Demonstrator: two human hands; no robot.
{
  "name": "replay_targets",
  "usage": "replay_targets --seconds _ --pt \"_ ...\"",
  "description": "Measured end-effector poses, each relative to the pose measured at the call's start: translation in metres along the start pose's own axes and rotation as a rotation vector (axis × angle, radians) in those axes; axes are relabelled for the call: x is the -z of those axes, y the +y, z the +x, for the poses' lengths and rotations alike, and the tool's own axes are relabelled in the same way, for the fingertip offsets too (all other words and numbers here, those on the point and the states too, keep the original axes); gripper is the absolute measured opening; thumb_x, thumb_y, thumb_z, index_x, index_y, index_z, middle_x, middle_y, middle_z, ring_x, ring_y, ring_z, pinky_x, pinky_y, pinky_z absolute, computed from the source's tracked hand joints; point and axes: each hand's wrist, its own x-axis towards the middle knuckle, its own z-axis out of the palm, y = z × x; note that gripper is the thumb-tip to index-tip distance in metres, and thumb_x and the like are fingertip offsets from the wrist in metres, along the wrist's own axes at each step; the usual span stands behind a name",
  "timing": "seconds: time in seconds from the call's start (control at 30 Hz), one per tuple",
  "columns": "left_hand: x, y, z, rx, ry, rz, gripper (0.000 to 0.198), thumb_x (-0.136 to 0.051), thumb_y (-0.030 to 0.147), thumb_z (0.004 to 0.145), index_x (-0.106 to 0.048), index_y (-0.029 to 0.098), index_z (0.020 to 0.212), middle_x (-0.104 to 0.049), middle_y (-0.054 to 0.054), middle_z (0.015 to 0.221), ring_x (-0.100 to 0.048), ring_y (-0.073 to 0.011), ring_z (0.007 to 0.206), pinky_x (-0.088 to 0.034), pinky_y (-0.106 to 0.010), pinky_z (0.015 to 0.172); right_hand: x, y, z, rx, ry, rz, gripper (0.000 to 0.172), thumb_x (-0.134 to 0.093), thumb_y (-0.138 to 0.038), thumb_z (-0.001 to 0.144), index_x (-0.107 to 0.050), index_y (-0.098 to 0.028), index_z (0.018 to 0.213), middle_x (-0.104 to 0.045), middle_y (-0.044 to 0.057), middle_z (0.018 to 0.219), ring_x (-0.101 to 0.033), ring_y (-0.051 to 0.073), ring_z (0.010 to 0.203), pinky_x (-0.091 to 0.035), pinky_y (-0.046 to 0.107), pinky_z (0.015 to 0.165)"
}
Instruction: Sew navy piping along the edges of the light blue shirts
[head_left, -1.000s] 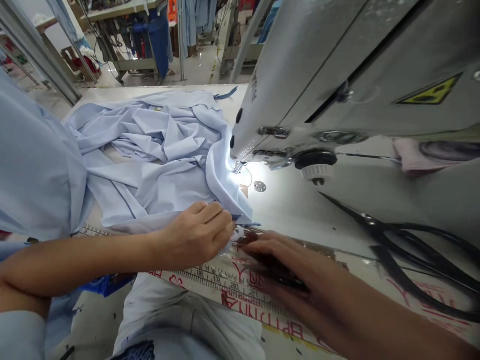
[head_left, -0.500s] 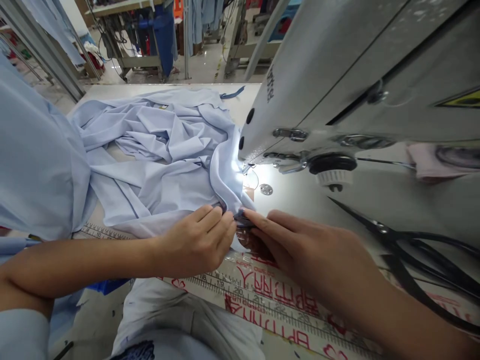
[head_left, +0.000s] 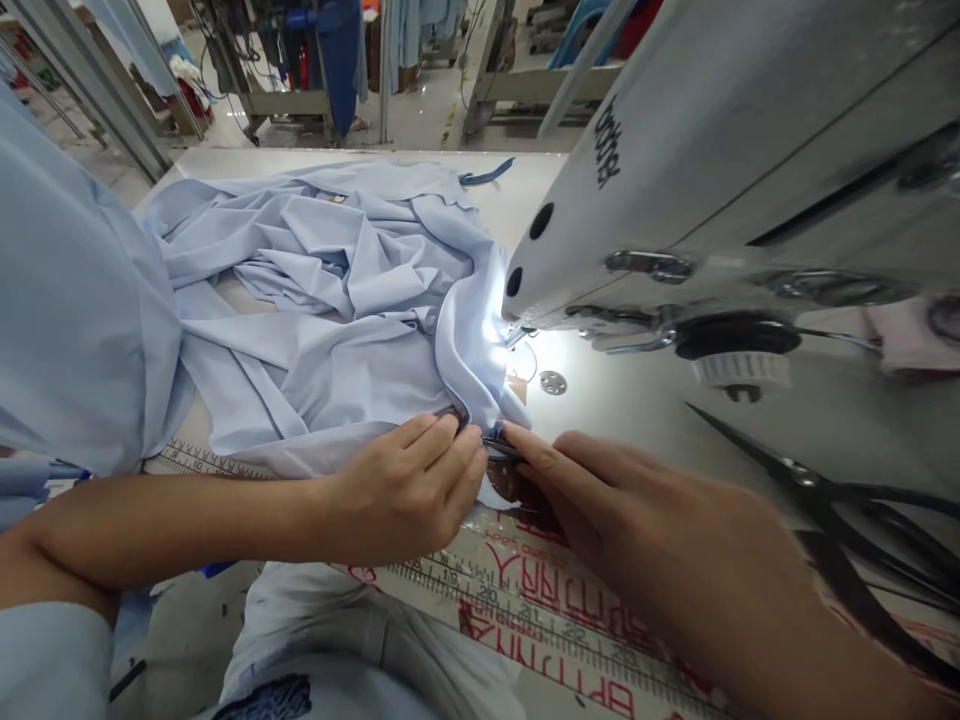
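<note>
Since a second ago, the right hand has come up from over the ruler strip to the cloth, while the left hand has hardly shifted; that probably puts the work at one spot on the cloth's near edge. At far left hangs a pale blue drape; whether it joins the cloth I cannot tell. Crumpled on the table, the cloth has its long axis running left to right, and its right border curls toward the near side, with the corner pointing at the hands. Bent fingers of the left hand pinch that edge, tips partly hidden. Just beside it, the right hand grips a small dark tool, likely snips, pointing leftward, the index fingertip at the cloth's edge. Farther right are the sewing machine and large black scissors, their tip pointing left and away.
</note>
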Motion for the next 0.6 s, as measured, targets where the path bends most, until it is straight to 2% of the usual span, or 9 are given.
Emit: replay_targets --seconds 0.13,0.27,0.4,0.6 --pt "-0.0014 0.001 -0.0006 0.022 0.005 -0.029 0.023 -0.044 0.007 0.087 -0.057 -0.001 0.103 -0.064 -0.019 0.105 -0.062 -0.0236 0.099 -0.052 -0.036 0.087 0.0005 -0.0009 0.0005 -0.002 -0.011 0.016 0.037 -0.029 -0.023 0.094 -0.062 -0.012 0.107 -0.057 0.003 0.063 -0.045 0.012 0.041 -0.023 0.025 0.031" --pt "-0.0018 0.0006 -0.0006 0.047 0.013 -0.023 0.023 -0.041 0.008 0.088 -0.058 0.001 0.103 -0.065 -0.017 0.103 -0.062 -0.0216 0.097 -0.052 -0.034 0.086 0.0002 -0.0003 -0.0006 -0.002 0.002 0.056 0.042 -0.025 -0.025 0.094 -0.062 -0.011 0.107 -0.056 0.004 0.062 -0.042 0.012 0.038 -0.019 0.026 0.028" --pt "-0.0013 0.0001 0.0003 0.063 0.022 -0.024 0.024 -0.04 0.008 0.088 -0.059 0.002 0.101 -0.066 -0.014 0.101 -0.062 -0.0212 0.095 -0.052 -0.032 0.085 0.0015 0.0003 -0.0008 0.009 -0.018 0.035 0.038 -0.028 -0.022 0.093 -0.062 -0.011 0.106 -0.057 0.004 0.062 -0.045 0.012 0.04 -0.022 0.026 0.028" --pt "-0.0007 0.0017 0.0001 0.056 0.01 -0.029 0.024 -0.039 0.008 0.089 -0.058 0.001 0.102 -0.064 -0.015 0.102 -0.061 -0.0209 0.096 -0.051 -0.033 0.088 0.0009 -0.0006 0.0026 0.015 -0.009 0.022 0.035 -0.031 -0.017 0.089 -0.062 -0.014 0.103 -0.058 0.003 0.062 -0.046 0.014 0.042 -0.023 0.026 0.029"
